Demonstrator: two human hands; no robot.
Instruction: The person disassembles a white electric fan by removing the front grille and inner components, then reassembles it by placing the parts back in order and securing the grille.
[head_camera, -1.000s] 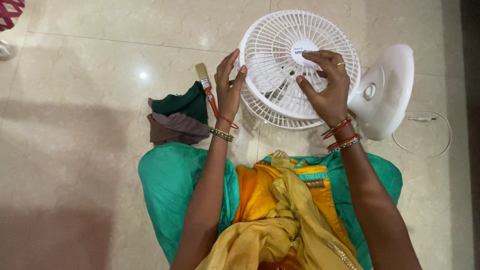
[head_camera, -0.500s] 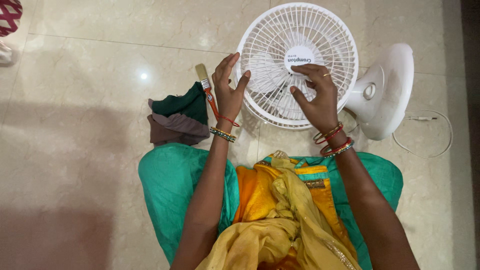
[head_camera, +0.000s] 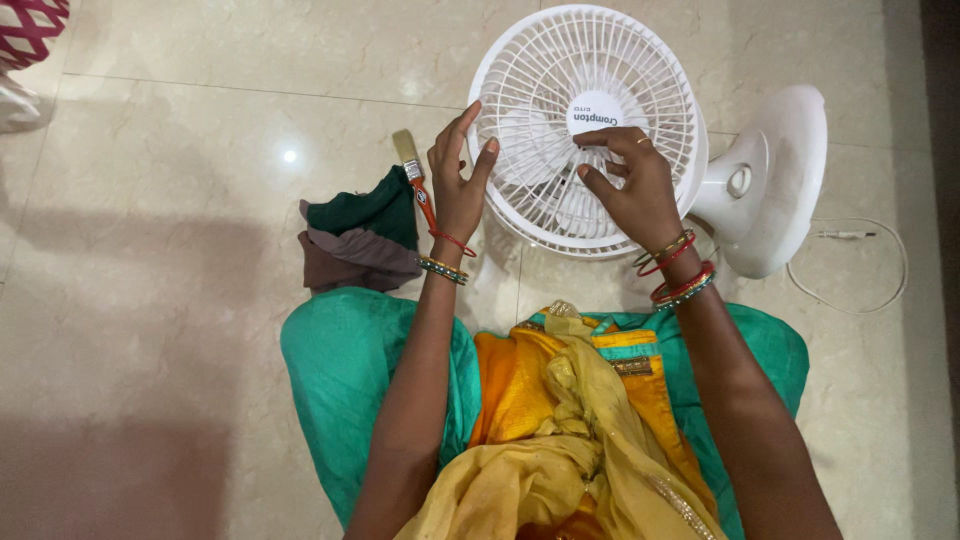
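Down on the pale tiled floor (head_camera: 180, 300), seen from the head camera, a white table fan (head_camera: 587, 130) lies tilted back with its round grille facing up, far and a little right of centre. Its rounded base (head_camera: 775, 180) sticks out to the right, and a white cord (head_camera: 850, 270) loops on the tiles beyond it.

Both forearms reach away from the body, over a green and orange lap with a yellow scarf (head_camera: 560, 450) bunched on it. The left hand (head_camera: 458, 185) is raised at the grille's left rim, palm turned toward the fan, fingers spread and open; the thumb tip touches the rim and the hand grips nothing. Bangles sit at its wrist.

The right hand (head_camera: 632, 185) rests on the front of the grille just below the round centre cap (head_camera: 595, 112). Its fingers are curled, the fingertips pinched against the wires near the cap, wrist bent back toward the body. Red and gold bangles ring that wrist too.

Just left of the left hand, a small paintbrush (head_camera: 413, 170) with a red handle lies on the floor, its bristles pointing far. Beside it, further left, sits a crumpled cloth (head_camera: 360, 235), dark green over brown, touching the near knee.
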